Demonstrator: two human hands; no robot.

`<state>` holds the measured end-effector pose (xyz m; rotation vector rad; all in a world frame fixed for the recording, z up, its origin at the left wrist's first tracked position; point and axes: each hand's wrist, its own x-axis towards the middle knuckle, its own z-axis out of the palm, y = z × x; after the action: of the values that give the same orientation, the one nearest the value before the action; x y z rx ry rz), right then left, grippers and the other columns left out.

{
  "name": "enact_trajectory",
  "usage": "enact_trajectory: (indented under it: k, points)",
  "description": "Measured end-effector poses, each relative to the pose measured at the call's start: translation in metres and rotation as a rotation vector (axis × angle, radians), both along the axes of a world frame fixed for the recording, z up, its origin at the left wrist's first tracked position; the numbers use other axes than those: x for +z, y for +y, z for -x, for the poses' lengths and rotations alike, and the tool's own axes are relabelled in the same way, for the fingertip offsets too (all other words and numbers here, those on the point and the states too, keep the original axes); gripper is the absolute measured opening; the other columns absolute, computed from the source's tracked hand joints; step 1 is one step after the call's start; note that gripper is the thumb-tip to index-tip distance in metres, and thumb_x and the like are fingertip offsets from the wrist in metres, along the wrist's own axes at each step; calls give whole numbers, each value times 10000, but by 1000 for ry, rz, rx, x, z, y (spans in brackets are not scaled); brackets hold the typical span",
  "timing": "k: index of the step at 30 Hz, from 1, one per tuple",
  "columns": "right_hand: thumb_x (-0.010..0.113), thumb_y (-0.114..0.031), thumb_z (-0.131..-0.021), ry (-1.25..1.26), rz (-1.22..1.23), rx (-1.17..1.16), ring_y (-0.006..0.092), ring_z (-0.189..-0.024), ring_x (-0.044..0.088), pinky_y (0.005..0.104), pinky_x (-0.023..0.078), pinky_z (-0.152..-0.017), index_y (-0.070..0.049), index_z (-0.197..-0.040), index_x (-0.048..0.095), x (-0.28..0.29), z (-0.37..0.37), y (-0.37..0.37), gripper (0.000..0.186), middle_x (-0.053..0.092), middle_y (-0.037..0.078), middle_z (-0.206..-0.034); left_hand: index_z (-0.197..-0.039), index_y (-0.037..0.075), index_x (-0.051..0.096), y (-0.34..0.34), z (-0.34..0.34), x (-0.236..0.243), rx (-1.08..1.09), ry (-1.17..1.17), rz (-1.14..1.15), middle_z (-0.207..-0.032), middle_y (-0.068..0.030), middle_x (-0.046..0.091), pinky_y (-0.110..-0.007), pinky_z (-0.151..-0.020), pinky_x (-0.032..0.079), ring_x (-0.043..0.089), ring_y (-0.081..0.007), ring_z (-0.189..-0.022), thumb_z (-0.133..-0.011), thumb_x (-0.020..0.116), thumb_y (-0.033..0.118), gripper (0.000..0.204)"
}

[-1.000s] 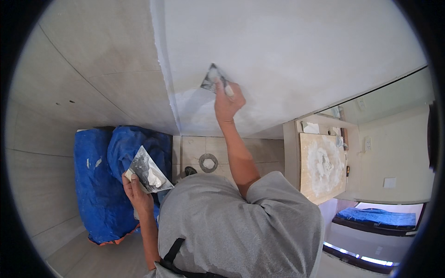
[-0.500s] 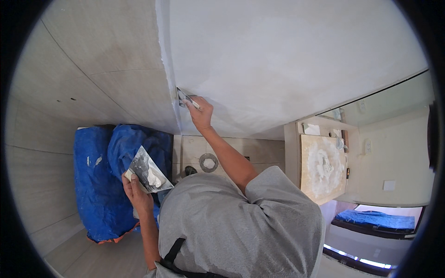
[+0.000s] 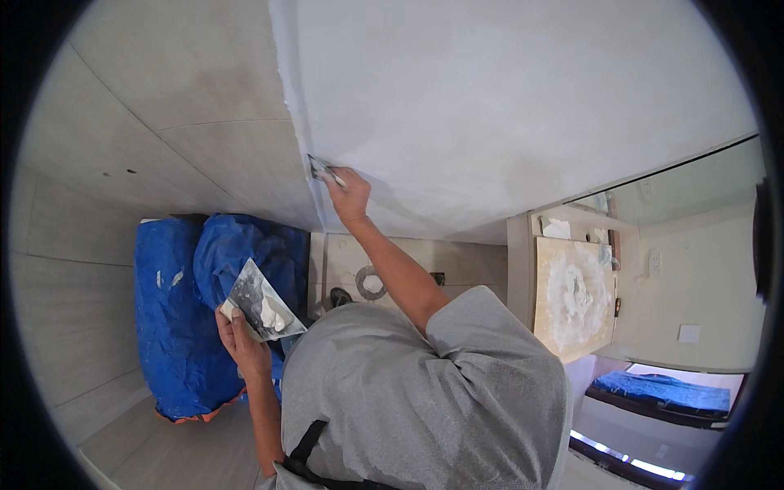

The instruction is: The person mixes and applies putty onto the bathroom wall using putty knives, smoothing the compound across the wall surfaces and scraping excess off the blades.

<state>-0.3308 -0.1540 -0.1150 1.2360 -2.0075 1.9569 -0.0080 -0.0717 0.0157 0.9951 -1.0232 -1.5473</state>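
With my right hand (image 3: 349,194) I grip a small putty knife (image 3: 324,171), its blade against the white wall (image 3: 490,106) close to the inside corner. A pale plaster strip (image 3: 290,82) runs up that corner beside the grey tiled wall (image 3: 188,90). Lower on the left, my left hand (image 3: 238,336) is closed round the handle of a wide putty knife (image 3: 253,296), thumb on top. A lump of white putty (image 3: 276,314) sits on its broad metal blade, which is held out flat in front of my body.
Blue tarpaulin (image 3: 167,318) covers a bulky shape at the left. On the floor stands a round grey container (image 3: 371,282) with something white in it. At right, a putty-smeared board (image 3: 563,294) rests by a counter, near a screwdriver (image 3: 617,307).
My right hand and its putty knife have shifted very slightly left along the corner. The view has tilted a little; my left hand keeps its hold on the wide putty knife.
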Motion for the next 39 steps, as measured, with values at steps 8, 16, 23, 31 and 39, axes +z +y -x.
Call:
enact_trajectory:
  k: [8,16,23,31,39]
  points:
    - [836,-260,-806,250,-101,-272,306,-591,614,385,458,-539,-41,-729,700,12,5,7,269,640,110,-671,-1159,43,541,-6,1,-3,-65,30,8,-1022,-17,604,-249,-834,494,589,-80,-923,-1068,507,177,165]
    - [835,-172,-812,2,-75,-360,276,-583,611,359,477,-564,-18,-793,724,30,31,66,191,660,143,-699,-1162,42,544,-5,-2,-3,-40,29,-9,-1043,-23,613,-251,-858,489,592,-86,-939,-1063,510,167,163]
    - [762,-168,-840,159,-282,-61,306,-760,681,414,532,-654,-60,-869,741,-16,-2,60,113,692,110,-852,-1177,32,540,-1,-4,-6,-17,42,-17,-1054,-40,614,-268,-855,511,613,-104,-949,-1056,514,165,182]
    - [711,-86,-793,428,-566,-23,291,-824,666,419,555,-682,-137,-954,763,-16,16,42,177,650,61,-892,-1194,27,543,0,-6,-10,-11,49,-5,-1074,-51,621,-267,-849,519,620,-110,-960,-1058,515,170,199]
    - [721,-84,-768,556,-526,-34,265,-816,665,397,565,-671,-135,-906,755,8,29,30,150,628,48,-865,-1194,28,544,0,-5,-10,4,76,-9,-1079,-45,622,-273,-872,510,613,-110,-980,-1055,528,169,199]
